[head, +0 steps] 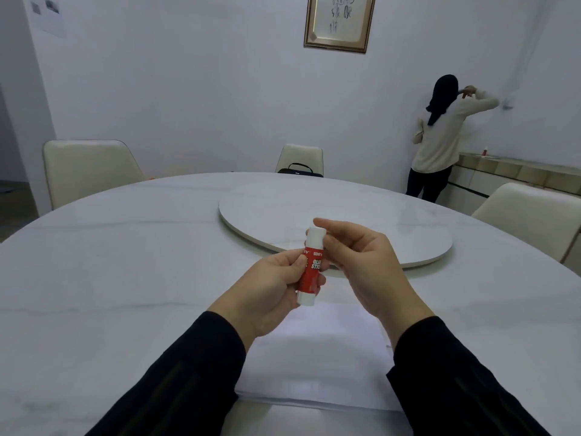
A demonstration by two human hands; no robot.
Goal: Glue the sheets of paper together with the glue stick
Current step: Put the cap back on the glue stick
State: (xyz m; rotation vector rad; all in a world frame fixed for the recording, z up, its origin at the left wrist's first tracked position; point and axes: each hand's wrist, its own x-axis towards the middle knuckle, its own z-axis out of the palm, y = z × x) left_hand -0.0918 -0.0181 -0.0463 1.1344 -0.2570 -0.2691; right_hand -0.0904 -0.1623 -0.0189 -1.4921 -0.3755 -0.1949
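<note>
Head view, glue stick (311,268) upright, left hand (273,289) gripping

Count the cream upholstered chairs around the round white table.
3: one cream upholstered chair far left, one behind the table's far edge, one at right. Others nearer the camera may be hidden.

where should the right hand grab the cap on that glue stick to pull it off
Pinch the white cap round its sides with thumb and forefinger, coming from the right and above. The glue stick stands nearly upright, the left hand gripping its red body, so the cap end is free. The right hand is already beside it; probably pull upward along the stick's axis.
</note>
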